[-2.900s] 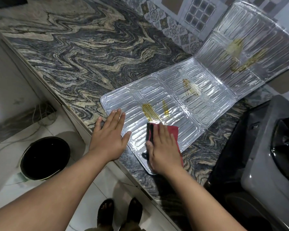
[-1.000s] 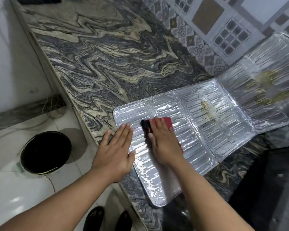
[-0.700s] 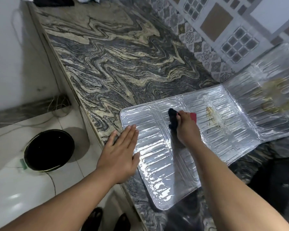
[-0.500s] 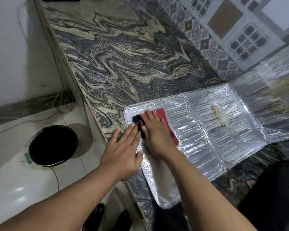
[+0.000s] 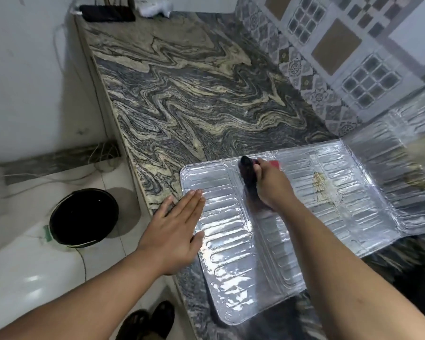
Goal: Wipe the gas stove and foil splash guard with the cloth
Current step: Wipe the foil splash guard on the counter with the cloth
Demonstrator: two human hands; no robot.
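Foil splash guard (image 5: 233,244) lies unfolded and flat on the marble countertop (image 5: 182,99), its near-left panel reaching the counter's front edge, its far-right panel bent up against the patterned tile wall (image 5: 334,45). Ribbed, shiny surface. Yellow-brown grease stain (image 5: 319,184) on the middle panel; a larger smeared patch on the upright panel at the right frame edge, blurred.

Left hand (image 5: 174,229): palm down, fingers straight and together, not gripping anything. Fingertips press on the guard's left panel near its left edge; heel of the hand sits over the counter's front edge.

Right hand (image 5: 270,185): fingers curled down over the cloth (image 5: 248,173), pressing it against the foil near the guard's far edge, around the fold between left and middle panels. Cloth shows dark at the hand's left side and a small red corner at the fingertips; the rest is hidden under the hand. Stain lies just right of the hand, not touched by the cloth.

Gas stove not clearly visible; only a dark mass at the lower right corner, cannot identify.

Floor to the left: black round bin (image 5: 84,217) on white tiles, loose wires along the wall base. Dark sandals (image 5: 147,322) at bottom edge. Black flat object (image 5: 108,13) at the counter's far left corner.
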